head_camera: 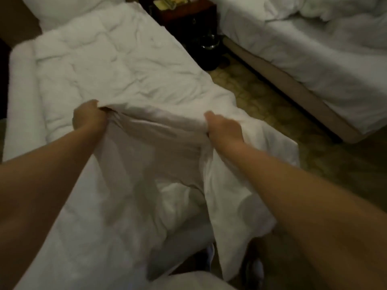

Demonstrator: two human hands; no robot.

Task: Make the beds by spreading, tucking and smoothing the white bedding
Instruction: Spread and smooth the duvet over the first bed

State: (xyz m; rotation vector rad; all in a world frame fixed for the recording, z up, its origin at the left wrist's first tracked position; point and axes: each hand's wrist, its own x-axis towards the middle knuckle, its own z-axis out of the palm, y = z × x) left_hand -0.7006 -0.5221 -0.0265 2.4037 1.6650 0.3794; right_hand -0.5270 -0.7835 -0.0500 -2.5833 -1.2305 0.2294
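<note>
Matt white cloth duvet (117,65) (creased, soft-looking); glossy dark wooden nightstand (188,13).

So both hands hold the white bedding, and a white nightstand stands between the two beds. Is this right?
Not quite: the nightstand between the near bed and the far bed is dark reddish wood, not white, as the head view shows. The left hand and right hand do both grip the white bedding.

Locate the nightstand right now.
Head view, top centre: the nightstand stands in the gap between the left bed and the right bed, with a dark bin on the floor just in front of it.
</note>
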